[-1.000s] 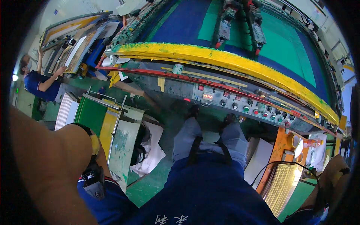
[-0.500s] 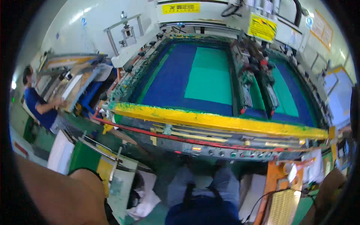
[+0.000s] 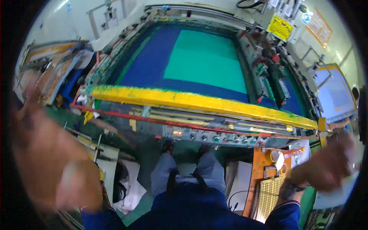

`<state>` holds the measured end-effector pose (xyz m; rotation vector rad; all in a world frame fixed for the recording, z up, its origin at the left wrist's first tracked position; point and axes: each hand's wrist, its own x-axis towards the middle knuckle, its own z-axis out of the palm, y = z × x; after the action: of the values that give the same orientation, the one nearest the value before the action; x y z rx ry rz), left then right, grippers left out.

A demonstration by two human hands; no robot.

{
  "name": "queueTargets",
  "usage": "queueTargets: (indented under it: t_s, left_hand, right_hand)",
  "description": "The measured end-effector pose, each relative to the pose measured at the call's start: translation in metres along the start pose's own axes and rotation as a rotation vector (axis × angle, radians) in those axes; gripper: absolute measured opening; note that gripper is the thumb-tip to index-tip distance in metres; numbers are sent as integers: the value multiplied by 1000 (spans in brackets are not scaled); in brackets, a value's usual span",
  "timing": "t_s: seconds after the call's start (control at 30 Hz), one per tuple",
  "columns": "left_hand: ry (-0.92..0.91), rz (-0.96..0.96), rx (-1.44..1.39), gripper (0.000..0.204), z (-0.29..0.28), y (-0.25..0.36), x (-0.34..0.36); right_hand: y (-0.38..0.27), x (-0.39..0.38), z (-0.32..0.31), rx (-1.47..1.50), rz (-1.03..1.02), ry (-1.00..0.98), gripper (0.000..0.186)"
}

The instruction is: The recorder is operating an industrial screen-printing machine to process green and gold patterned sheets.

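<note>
My left hand (image 3: 57, 161) is raised large and blurred at the left, over a side bench (image 3: 112, 155); its fingers are smeared by motion. My right hand (image 3: 329, 163) is lifted at the right, also blurred, beside an orange side table (image 3: 257, 165) with small containers, a bottle and a gold textured panel (image 3: 268, 199). I cannot make out what either holds. Ahead is a screen-printing machine with a yellow frame bar (image 3: 203, 105), a blue and teal screen (image 3: 203, 61), two squeegee carriages (image 3: 272, 82) and a front panel of knobs and buttons (image 3: 214, 138).
At the left is a bench with stacked boards and frames (image 3: 57, 73). A pale screen frame (image 3: 333, 92) leans at the right, with part of another person's arm (image 3: 337, 124) below it. White paper (image 3: 130, 184) lies low at left; my legs stand before the machine.
My view has tilted up from the floor to the machine and shifted slightly. Both my hands have risen and moved forward into view. The co-worker at left is now largely hidden behind my left hand.
</note>
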<state>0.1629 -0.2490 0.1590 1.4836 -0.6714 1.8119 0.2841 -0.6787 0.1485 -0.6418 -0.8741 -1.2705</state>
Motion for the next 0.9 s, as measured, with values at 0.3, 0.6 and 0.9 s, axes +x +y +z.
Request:
queueTargets:
  t_s: [0.3,0.6,0.9]
  left_hand:
    - [-612,-558,440,33,8,-130,-110]
    - [-589,-563,519,27,18,-168,-122]
    - [-649,-499,597,25,23,-164,-128]
  right_hand:
    - [110,-122,-64,-847,610,-745,23]
    - [112,-132,-56,-858,483,-784,24]
    - [114,-133,-57,-838,402,-803,22]
